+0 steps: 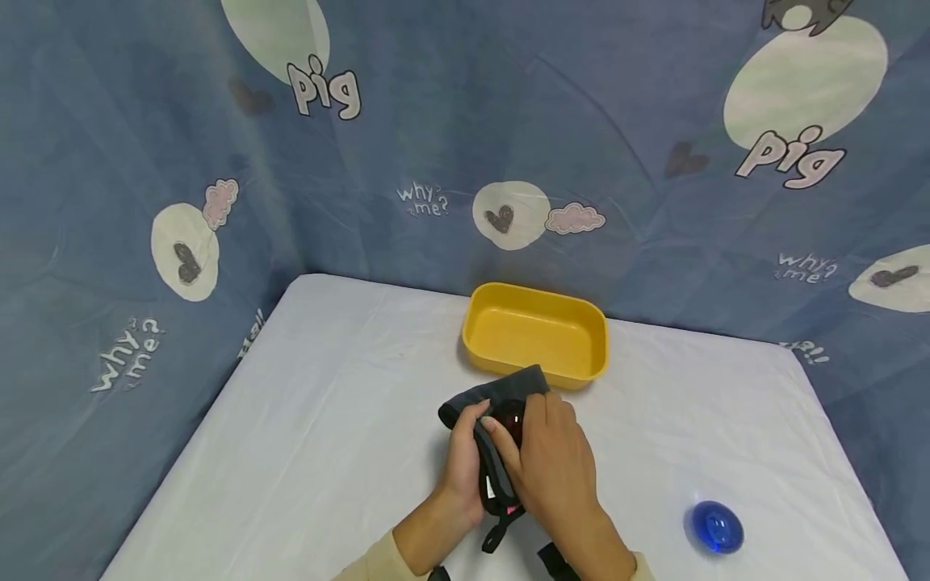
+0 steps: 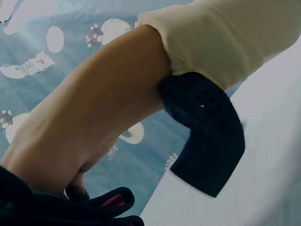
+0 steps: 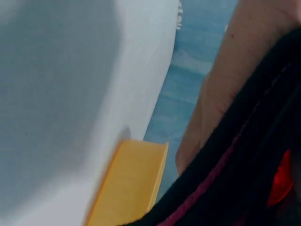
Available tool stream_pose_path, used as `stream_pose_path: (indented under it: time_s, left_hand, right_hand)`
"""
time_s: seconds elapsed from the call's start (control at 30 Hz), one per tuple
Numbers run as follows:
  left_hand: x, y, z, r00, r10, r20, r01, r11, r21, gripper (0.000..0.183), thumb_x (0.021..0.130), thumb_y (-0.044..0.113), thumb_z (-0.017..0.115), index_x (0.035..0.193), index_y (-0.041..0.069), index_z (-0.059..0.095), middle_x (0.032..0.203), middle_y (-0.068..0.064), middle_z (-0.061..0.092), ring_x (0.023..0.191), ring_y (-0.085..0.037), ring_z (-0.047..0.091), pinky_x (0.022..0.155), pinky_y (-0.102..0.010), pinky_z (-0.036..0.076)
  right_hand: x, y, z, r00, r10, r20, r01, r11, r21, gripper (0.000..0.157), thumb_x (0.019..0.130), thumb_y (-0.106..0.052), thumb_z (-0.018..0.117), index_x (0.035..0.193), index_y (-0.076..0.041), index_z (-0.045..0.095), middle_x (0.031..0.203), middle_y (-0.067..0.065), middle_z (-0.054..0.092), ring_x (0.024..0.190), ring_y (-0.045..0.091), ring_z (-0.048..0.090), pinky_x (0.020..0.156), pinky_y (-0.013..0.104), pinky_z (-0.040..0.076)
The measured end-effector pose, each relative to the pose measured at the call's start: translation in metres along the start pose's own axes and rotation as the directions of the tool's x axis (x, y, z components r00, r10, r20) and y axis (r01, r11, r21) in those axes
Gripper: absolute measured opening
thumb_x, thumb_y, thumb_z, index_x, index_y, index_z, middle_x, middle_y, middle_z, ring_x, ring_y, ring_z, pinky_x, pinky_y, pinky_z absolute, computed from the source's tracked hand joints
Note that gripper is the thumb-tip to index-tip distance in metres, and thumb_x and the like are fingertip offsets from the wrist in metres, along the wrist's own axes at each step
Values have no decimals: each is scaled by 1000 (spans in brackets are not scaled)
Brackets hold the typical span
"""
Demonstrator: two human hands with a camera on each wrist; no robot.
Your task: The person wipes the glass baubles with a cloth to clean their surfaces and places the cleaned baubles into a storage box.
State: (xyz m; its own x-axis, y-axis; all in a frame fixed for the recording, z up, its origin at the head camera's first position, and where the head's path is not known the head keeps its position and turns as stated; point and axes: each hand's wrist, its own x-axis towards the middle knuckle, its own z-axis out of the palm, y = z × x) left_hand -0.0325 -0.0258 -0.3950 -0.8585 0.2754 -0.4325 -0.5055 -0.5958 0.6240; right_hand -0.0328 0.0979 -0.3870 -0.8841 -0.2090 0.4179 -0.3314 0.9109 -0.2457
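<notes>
A dark grey folded cloth [image 1: 501,391] with black edging and a hanging loop is held up between both hands, in front of the yellow basin. My left hand [image 1: 463,464] grips its left side, the thumb pointing up along the fold. On the other side my right hand [image 1: 558,456] holds the cloth with bent fingers, its thumb reaching across the front. A dark red, shiny round object [image 1: 510,418] shows within the cloth between the hands, mostly covered. In the right wrist view, a bright red part [image 3: 282,181] of it peeks past the dark fabric [image 3: 235,150].
A yellow rectangular basin [image 1: 534,376] stands at the back of the white-covered table [image 1: 327,420]. A blue glass-like round piece [image 1: 717,527] lies at the front right. Patterned blue curtain [image 1: 407,121] hangs behind and along the sides.
</notes>
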Motion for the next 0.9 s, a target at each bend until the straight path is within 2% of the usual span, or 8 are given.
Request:
stream_pose_path:
  time_s: [0.1,0.17,0.27,0.4,0.5,0.63,0.77,0.9]
  left_hand:
    - [0,0,0,1000,11,-3,-11,1000,-8,39,102,51,45,115,18,61,99,3,61,91,-11,58,85,-26,48]
    - [0,2,-2,1000,12,-2,-12,1000,-13,44,102,51,43,123,16,58,104,1,61,95,-12,58,87,-27,48]
    - [0,5,-4,1000,9,16,-8,1000,-29,54,103,52,41,137,12,53,112,-1,62,98,-12,59,90,-27,49]
    - [-1,8,-6,999,15,29,-14,999,-38,63,104,53,40,149,9,47,125,-4,60,106,-13,60,94,-28,49]
    - [-3,9,-5,1000,16,26,-16,1000,-5,64,104,54,39,149,8,46,126,-5,60,107,-14,61,94,-28,50]
    - [-6,8,-5,1000,4,12,-4,999,45,61,104,54,39,144,9,50,115,-3,63,100,-11,62,90,-26,50]
    - [-6,6,-3,1000,-13,13,13,999,48,59,104,53,40,142,9,51,106,0,64,96,-11,62,88,-27,50]
    - [-5,4,-3,1000,-22,21,21,998,53,62,104,52,38,148,9,46,110,1,64,101,-12,63,93,-28,50]
  right_hand:
    - [6,-2,-2,993,74,91,-78,996,51,61,101,-63,56,91,-4,54,80,5,45,66,19,45,54,32,42]
    - [8,-2,-5,984,100,151,-114,990,88,63,100,-67,53,99,-4,58,83,3,51,70,18,49,56,34,45]
    - [6,1,-13,976,56,212,-82,990,117,68,99,-67,55,127,-6,62,93,3,55,75,16,50,61,33,48]
    - [1,8,-22,979,-73,193,54,993,106,71,95,-55,71,153,-19,51,99,2,52,72,12,44,60,27,43]
    - [-1,10,-21,980,-135,147,126,989,74,68,95,-50,75,149,-14,52,98,3,50,69,12,42,58,26,42]
    - [-3,8,-14,986,-121,114,114,991,68,63,98,-50,70,135,-2,54,93,5,52,66,13,47,56,27,46]
    - [-4,6,-10,991,-23,132,6,992,123,51,102,-52,63,113,-2,59,80,1,54,60,13,49,51,29,45]
    - [-2,7,-8,975,88,202,-126,975,182,46,107,-51,54,100,-6,60,69,1,56,56,15,53,51,33,44]
